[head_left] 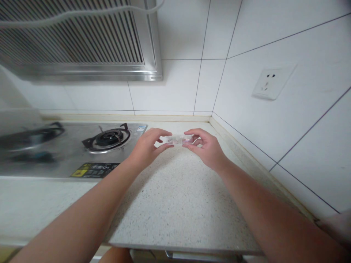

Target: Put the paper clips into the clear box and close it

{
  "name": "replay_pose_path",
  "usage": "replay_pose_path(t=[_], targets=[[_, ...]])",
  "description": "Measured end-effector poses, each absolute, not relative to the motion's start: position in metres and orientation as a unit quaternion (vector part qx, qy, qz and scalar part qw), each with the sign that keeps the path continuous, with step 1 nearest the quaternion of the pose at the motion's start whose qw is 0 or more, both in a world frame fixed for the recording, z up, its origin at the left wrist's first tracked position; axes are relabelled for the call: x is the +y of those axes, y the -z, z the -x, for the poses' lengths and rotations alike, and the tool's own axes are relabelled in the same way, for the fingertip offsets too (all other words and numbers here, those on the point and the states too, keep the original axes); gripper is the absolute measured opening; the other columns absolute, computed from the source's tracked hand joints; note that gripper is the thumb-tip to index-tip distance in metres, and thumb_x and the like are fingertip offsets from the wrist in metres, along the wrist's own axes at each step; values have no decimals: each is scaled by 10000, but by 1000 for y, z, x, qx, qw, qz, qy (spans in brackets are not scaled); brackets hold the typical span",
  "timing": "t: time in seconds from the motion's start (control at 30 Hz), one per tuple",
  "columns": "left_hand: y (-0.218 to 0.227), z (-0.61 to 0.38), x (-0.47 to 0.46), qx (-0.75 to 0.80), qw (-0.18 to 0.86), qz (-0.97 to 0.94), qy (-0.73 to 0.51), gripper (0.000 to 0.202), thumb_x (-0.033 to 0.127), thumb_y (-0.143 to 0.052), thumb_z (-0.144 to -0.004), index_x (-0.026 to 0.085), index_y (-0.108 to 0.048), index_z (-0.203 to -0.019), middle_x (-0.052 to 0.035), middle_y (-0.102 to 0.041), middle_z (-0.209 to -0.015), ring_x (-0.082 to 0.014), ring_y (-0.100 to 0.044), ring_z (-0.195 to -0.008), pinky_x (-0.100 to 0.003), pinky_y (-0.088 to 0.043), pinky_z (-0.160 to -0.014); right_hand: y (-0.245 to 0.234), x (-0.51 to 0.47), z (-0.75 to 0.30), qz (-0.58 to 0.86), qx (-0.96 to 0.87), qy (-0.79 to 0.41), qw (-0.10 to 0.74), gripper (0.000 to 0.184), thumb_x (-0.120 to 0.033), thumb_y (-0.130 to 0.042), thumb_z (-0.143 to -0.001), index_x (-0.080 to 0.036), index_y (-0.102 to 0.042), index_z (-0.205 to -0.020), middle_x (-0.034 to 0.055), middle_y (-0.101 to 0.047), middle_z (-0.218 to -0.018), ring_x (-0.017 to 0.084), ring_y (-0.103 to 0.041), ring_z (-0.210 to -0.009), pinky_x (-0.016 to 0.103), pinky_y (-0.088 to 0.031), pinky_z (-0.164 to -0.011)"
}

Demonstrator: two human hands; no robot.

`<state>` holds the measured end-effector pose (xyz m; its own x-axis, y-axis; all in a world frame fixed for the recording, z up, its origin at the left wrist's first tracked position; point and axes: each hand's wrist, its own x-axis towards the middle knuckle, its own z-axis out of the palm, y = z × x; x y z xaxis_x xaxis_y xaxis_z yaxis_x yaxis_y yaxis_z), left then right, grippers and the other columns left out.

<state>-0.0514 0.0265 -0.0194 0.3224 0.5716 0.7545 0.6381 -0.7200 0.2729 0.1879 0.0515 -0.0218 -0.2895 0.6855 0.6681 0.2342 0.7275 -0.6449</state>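
Between my two hands is a small clear plastic box (177,139), with something pinkish showing at its right end; what it contains is too small to make out. My left hand (150,146) pinches the box's left end between thumb and fingers. At the right end, the thumb and fingers of my right hand (204,146) grip it in the same way. Both hands are over the far part of the speckled countertop (175,204). Whether the box touches the counter or is held just above it, I cannot tell.
To the left is a steel gas stove (68,146) with a burner (109,138) near my left forearm. A range hood (161,69) hangs above it. Tiled walls meet behind the counter, and a socket (270,83) is on the right wall. Below the counter's front edge, a drawer handle (192,255) shows.
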Motion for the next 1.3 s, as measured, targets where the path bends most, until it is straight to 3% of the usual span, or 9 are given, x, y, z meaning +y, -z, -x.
replay_pose_path(t=[0.13, 0.4, 0.57, 0.87, 1.03, 1.17, 1.3], targets=[[21, 53, 29, -360, 37, 815, 453, 319, 324, -738, -865, 217, -646, -1151, -62, -684, -1041, -151, -657, -796, -321, -598, -739, 23, 52, -188, 308, -769, -222, 515, 332, -323, -802, -776, -209, -693, -1069, 28, -646, -891, 154, -617, -746, 313, -539, -654], [23, 51, 29, -366, 9, 805, 466, 312, 308, -711, -889, 225, -622, -1176, -71, -678, -1127, -150, -697, -821, -299, -618, -728, 21, 49, -187, 289, -775, -200, 526, 360, -260, -792, -779, -207, -662, -1110, 52, -669, -1029, 146, -622, -771, 290, -550, -631], [23, 50, 27, -369, -15, 804, 466, 299, 275, -677, -913, 217, -603, -1197, -78, -675, -1180, -158, -713, -880, -297, -634, -753, 21, 51, -187, 258, -789, -157, 536, 253, -232, -747, -821, -216, -670, -1061, 56, -676, -1030, 162, -631, -807, 302, -556, -625], [19, 50, 24, -380, -21, 802, 459, 251, 234, -640, -932, 206, -602, -1178, -92, -694, -1201, -171, -724, -908, -313, -647, -765, 18, 49, -189, 252, -803, -95, 532, 242, -275, -786, -808, -226, -698, -1028, 63, -708, -991, 173, -609, -763, 345, -538, -648], [26, 49, 31, -347, -106, 783, 505, 249, 212, -645, -920, 203, -591, -1164, -109, -681, -1239, -213, -697, -1073, -402, -622, -896, 22, 54, -191, 274, -802, -55, 528, 389, -217, -792, -787, -249, -658, -1151, 61, -703, -1095, 221, -625, -925, 407, -529, -794], [29, 47, 34, -329, -166, 766, 527, 231, 200, -636, -921, 206, -572, -1144, -113, -667, -1271, -211, -662, -1149, -408, -597, -936, 26, 59, -193, 277, -801, -53, 528, 321, -164, -760, -802, -250, -677, -1100, 51, -718, -1042, 235, -633, -964, 426, -524, -835], [24, 42, 29, -350, -105, 769, 525, 461, 229, -728, -852, 232, -537, -1272, -121, -619, -1336, -226, -634, -1166, -415, -586, -924, 23, 57, -194, 268, -801, -17, 535, 311, -166, -738, -812, -258, -670, -1102, 56, -718, -1048, 249, -636, -984, 445, -526, -854]])
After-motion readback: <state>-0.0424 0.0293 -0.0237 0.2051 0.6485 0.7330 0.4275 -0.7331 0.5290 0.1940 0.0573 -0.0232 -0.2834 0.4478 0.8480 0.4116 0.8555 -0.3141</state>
